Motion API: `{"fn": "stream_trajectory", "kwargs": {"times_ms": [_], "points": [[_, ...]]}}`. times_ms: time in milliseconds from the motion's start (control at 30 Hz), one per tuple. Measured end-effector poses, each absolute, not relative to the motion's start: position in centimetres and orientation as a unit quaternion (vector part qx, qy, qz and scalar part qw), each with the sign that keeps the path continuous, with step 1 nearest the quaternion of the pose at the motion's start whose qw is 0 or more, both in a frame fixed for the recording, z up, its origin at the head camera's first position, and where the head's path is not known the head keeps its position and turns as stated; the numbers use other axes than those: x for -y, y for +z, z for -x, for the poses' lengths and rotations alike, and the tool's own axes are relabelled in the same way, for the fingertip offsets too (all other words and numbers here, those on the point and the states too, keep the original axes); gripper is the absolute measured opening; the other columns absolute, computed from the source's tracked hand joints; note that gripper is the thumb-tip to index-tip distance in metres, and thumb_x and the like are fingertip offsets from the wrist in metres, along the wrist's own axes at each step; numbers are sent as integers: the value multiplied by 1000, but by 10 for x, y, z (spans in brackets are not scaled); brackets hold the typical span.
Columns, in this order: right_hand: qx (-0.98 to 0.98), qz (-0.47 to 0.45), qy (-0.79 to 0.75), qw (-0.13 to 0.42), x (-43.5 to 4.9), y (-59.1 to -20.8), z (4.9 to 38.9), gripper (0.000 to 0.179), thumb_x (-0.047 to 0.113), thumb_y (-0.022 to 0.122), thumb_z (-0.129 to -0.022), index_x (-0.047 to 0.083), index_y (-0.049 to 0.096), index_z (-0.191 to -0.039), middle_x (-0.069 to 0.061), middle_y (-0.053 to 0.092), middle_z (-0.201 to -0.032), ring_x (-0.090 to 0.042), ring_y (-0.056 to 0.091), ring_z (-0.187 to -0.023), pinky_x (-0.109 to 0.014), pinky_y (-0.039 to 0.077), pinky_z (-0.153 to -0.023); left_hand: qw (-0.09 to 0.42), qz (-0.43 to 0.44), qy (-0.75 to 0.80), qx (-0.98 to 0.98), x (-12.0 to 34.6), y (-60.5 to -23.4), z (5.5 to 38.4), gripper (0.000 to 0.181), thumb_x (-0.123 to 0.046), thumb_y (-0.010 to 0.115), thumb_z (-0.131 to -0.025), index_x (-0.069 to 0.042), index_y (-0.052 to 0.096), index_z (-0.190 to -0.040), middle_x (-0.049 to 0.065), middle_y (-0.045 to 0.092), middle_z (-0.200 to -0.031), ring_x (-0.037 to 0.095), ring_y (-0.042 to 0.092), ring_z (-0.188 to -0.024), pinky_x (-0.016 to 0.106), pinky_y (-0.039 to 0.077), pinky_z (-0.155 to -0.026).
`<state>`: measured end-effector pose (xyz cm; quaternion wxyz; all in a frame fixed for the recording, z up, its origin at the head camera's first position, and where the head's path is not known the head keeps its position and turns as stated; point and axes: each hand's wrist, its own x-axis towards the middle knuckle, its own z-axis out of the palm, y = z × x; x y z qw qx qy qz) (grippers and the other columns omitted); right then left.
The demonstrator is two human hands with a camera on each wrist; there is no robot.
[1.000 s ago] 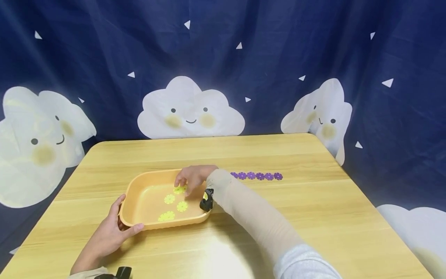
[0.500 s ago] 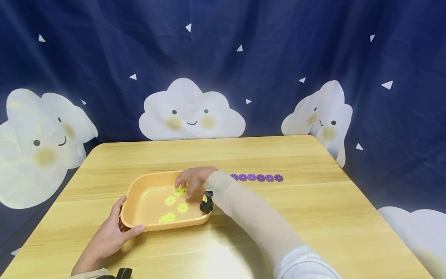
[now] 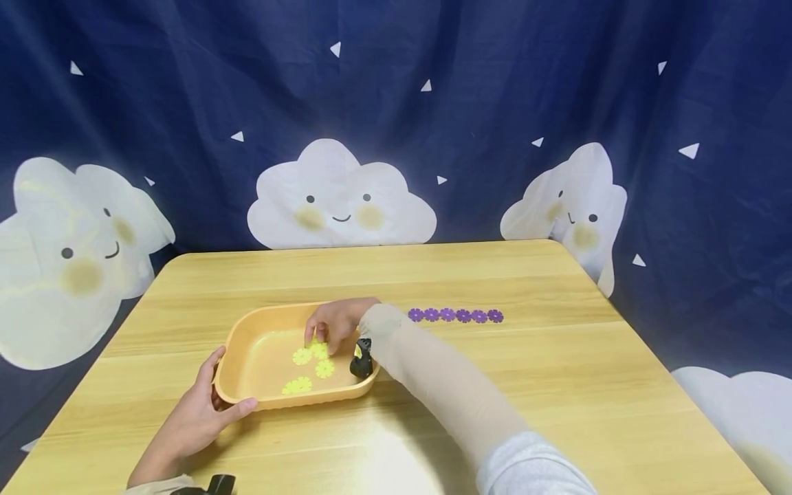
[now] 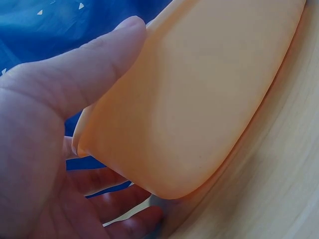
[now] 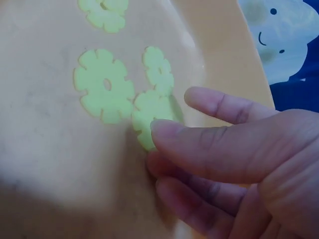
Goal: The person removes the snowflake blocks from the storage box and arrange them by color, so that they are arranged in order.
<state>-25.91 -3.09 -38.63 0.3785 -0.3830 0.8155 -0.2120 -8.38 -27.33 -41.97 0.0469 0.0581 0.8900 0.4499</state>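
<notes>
My left hand (image 3: 192, 419) grips the near left corner of an orange plastic tub (image 3: 247, 354). Its thumb lies on the near side in the left wrist view, with the fingers round the end. Inside the tub, my right hand (image 3: 337, 322) pinches a yellow flower-shaped disc (image 5: 148, 112) between thumb and fingers. Another yellow disc (image 5: 158, 70) touches or overlaps the pinched one; whether they are joined I cannot tell. Several more yellow discs lie on the tub floor, including one single disc (image 3: 324, 369) and an overlapping pair (image 3: 297, 385) near the front wall.
A straight row of several purple flower-shaped discs (image 3: 456, 315) lies on the wooden table (image 3: 544, 385), right of the tub. Behind the table hangs a dark blue curtain (image 3: 482, 89) with clouds. A black wrist camera (image 3: 361, 359) sits at the tub's right side.
My right hand has shifted slightly left and towards the front of the tub, and the yellow disc at its fingers has come nearer the others. The left hand keeps its grip.
</notes>
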Motion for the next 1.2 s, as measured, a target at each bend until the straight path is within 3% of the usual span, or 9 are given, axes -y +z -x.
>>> {"fn": "stream_trajectory", "kwargs": {"times_ms": [333, 700, 933, 1200], "points": [[-824, 383, -210, 361, 33, -393, 259, 40, -15, 72, -77, 14, 70, -106, -1, 54, -78, -7, 47, -68, -18, 41, -58, 46, -56, 454, -888, 273, -419, 84, 107, -27, 74, -88, 1, -7, -152, 37, 23, -147, 44, 44, -126, 5, 35, -81], [-837, 388, -180, 340, 33, -390, 255, 34, -11, 76, -77, 16, 69, -96, 2, 53, -78, -6, 47, -69, -18, 41, -61, 45, -60, 451, -889, 273, -418, 84, 106, -27, 73, -89, 1, -8, -152, 37, 21, -148, 46, 44, -125, 5, 35, -81], [-830, 397, -185, 345, 33, -390, 255, 27, -7, 79, -76, 11, 61, -85, 3, 49, -71, -7, 45, -66, -18, 39, -60, 51, -54, 452, -889, 273, -418, 85, 107, -28, 73, -89, 1, -9, -152, 38, 20, -148, 46, 43, -126, 5, 35, -81], [-815, 374, -223, 383, 30, -387, 255, 27, -13, 70, -80, 8, 57, -90, -1, 48, -77, -9, 46, -61, -20, 40, -55, 57, -51, 453, -888, 273, -420, 85, 107, -28, 73, -89, 0, -10, -152, 37, 20, -149, 45, 43, -126, 6, 35, -81]]}}
